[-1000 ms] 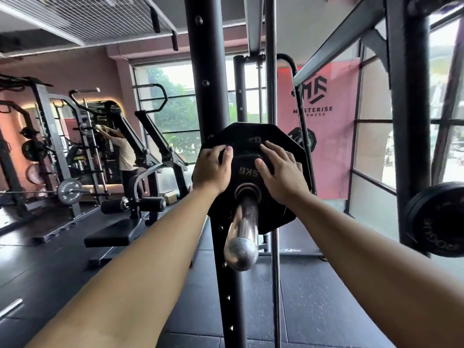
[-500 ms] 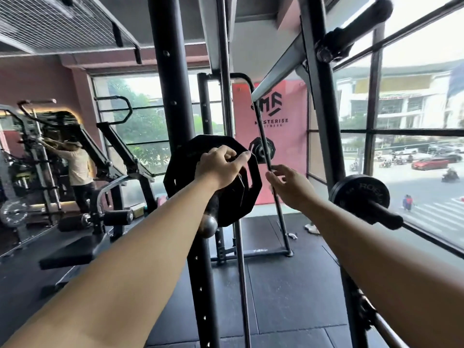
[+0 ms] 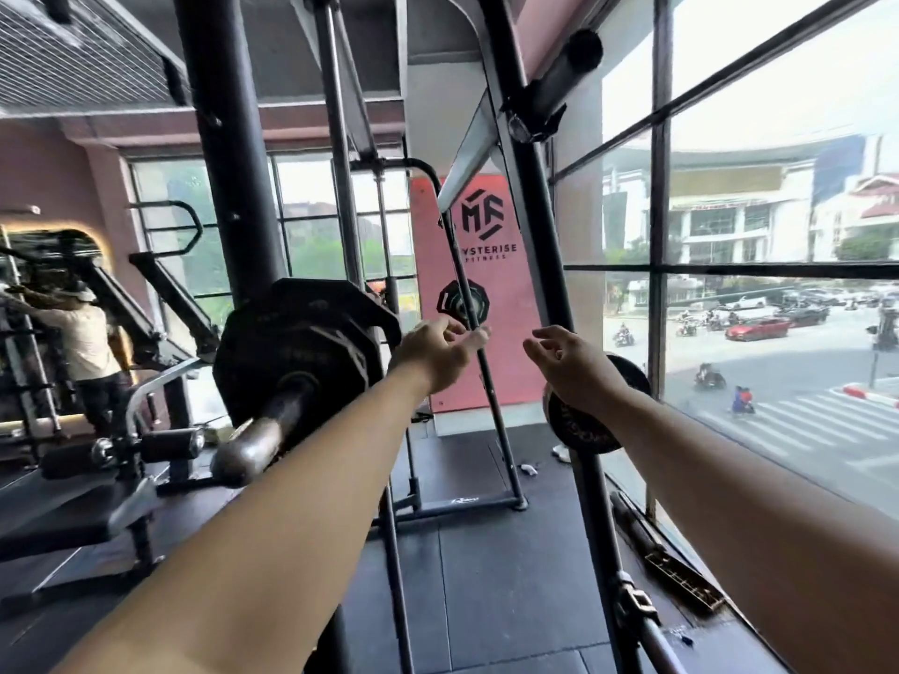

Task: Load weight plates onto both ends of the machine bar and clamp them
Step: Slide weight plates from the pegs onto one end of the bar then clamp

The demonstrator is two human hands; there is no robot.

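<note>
both hands have let go of the black plate now seated on the bar sleeve: left hand and right hand hang empty, fingers loosely apart, so clamping likely comes next.

Black many-sided plate upright on steel bar sleeve (bare end protruding); smaller round plate racked right.

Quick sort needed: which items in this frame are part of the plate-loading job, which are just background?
Job:
- weight plate on the bar sleeve, no clamp visible on it
- left hand, open, off the plate
- right hand, open, in front of the round plate on the rack post

Background:
- bench
- pink banner
- person in the mirror
- small plate farther back
</note>
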